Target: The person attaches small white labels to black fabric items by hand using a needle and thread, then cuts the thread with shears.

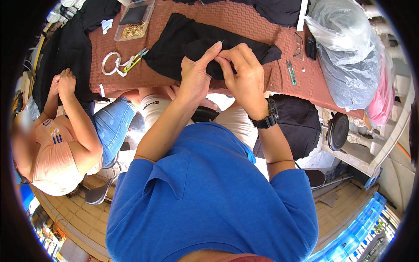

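Observation:
A black cloth point(173, 46) lies spread on the table in front of me. My left hand point(196, 78) is closed on its near edge, thumb pointing up and fingers curled out of sight underneath. Close beside it, my right hand point(242, 72) pinches thumb and forefinger together over the cloth. Whatever sits in that pinch is too small to make out. A tiny dark tip shows by my left thumb. Right of the cloth lie green-handled thread snips point(291, 72); to its left are yellow-green scissors point(134, 60) and a white ring of tape point(111, 63).
A brown patterned tablecloth point(135, 81) covers the table. A clear box point(132, 31) holds small gold-coloured pieces. Eyeglasses point(298, 46) lie near a big plastic bag point(347, 54) at the right. At my left another person point(65, 144) sits with hands together, beside more black cloth.

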Tool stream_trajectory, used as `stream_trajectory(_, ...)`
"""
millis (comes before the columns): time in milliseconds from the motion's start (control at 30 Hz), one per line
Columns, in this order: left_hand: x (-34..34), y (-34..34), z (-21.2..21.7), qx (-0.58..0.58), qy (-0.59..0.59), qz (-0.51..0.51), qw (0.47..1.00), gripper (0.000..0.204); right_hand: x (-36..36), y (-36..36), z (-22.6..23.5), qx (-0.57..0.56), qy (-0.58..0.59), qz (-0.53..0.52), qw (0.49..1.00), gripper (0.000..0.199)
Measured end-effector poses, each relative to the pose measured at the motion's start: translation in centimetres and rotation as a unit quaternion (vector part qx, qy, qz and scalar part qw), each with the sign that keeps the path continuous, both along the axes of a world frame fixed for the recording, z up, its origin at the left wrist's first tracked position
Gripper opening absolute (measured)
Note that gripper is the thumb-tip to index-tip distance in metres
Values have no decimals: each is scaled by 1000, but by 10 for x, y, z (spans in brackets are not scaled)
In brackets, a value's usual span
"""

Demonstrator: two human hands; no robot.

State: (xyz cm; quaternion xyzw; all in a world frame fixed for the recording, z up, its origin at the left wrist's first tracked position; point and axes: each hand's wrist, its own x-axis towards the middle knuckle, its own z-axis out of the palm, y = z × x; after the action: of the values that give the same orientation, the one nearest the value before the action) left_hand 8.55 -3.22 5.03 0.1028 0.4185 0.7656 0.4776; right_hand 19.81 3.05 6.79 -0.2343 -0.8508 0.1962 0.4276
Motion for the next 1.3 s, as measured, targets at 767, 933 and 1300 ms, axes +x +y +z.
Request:
stream_trajectory(767, 6, -2, -3, -2, 46, -4, 999, 19, 6, 58, -4, -240, 40, 160, 957, 10)
stream_trajectory(933, 0, -7, -6, -18, 62, -11, 998, 11, 8, 94, 8, -287, 299, 155, 897, 10)
stream_trajectory(1300, -5, -10, -17, 14, 52, -12, 998, 18, 99, 182, 67, -360, 409, 238, 804, 8)
